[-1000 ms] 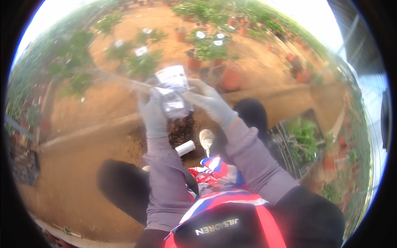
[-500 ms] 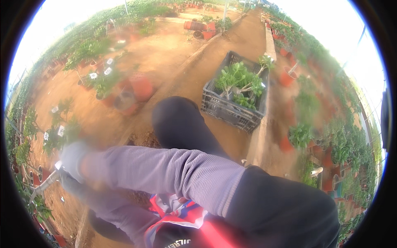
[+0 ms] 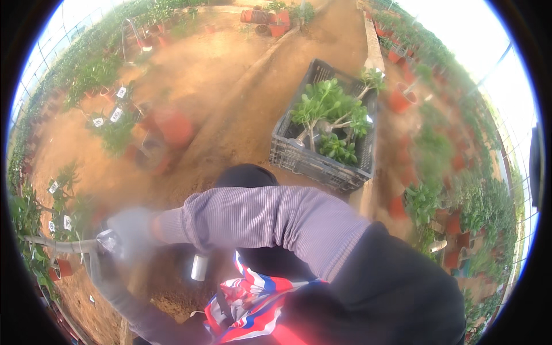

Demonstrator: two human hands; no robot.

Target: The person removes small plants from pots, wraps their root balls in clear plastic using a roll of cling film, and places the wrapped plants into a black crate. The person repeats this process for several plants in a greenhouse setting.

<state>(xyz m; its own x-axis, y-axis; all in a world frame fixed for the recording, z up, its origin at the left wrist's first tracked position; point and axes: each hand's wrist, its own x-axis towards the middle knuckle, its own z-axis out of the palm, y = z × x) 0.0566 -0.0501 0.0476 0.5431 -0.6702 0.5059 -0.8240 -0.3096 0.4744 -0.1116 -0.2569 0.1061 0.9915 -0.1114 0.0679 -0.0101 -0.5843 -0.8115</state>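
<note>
Grey gloves cover both my hands. On the left, a thick pale plant stem (image 3: pixel 60 245) points toward me, with green leaves behind it. My left hand (image 3: pixel 96 267) is closed around the stem near its end, partly hidden under my right hand. My right hand (image 3: pixel 133 231) reaches across from the right, smeared by motion, and its fingers appear closed on shiny clear plastic film (image 3: pixel 109 242) at the stem's end. A silvery white cylinder (image 3: pixel 199 267) is below my right forearm, near my lap. A red, white and blue striped bag or cloth (image 3: pixel 253 299) lies on my lap.
A black plastic crate (image 3: pixel 322 164) with leafy cut plants (image 3: pixel 330 109) stands ahead on the dirt path, beside a concrete edging (image 3: pixel 372 43). Red pots (image 3: pixel 174 127) and tagged plants (image 3: pixel 115 123) flank the left; more potted plants (image 3: pixel 422 204) line the right.
Both hands have moved right and closer to my body, and the stem now lies more level. The silvery cylinder has come into view. My head view has shifted.
</note>
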